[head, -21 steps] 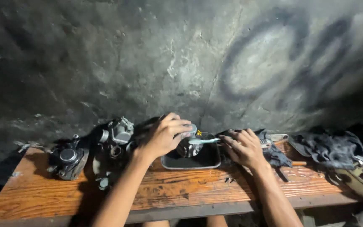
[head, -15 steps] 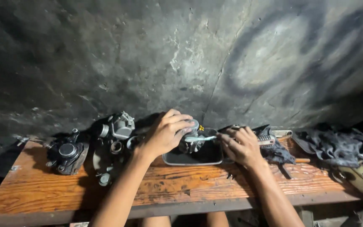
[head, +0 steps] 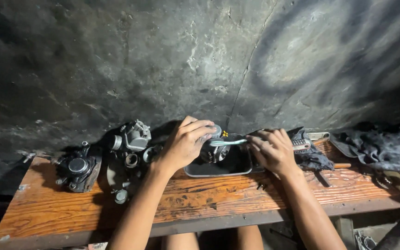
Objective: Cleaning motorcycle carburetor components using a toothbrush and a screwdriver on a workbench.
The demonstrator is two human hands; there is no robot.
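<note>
Left hand (head: 186, 143) is clamped over a small metal engine part (head: 215, 150) sitting above the shallow tray (head: 218, 171), right hand (head: 271, 150) pinches a pale toothbrush (head: 228, 142) right against it. Tray's mid-bench (head: 209, 199), bare wood toward the front edge, wall close behind.

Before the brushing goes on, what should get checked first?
1. Left hand grips the small grey metal engine part from above: ok.
2. Right hand holds the pale green toothbrush by its handle: ok.
3. Part sits over the shallow dark metal tray: ok.
4. Tray rests flat on the worn orange wooden bench: ok.
5. Bristles touching the part: cannot tell.
6. Liquid in the tray: cannot tell.
</note>
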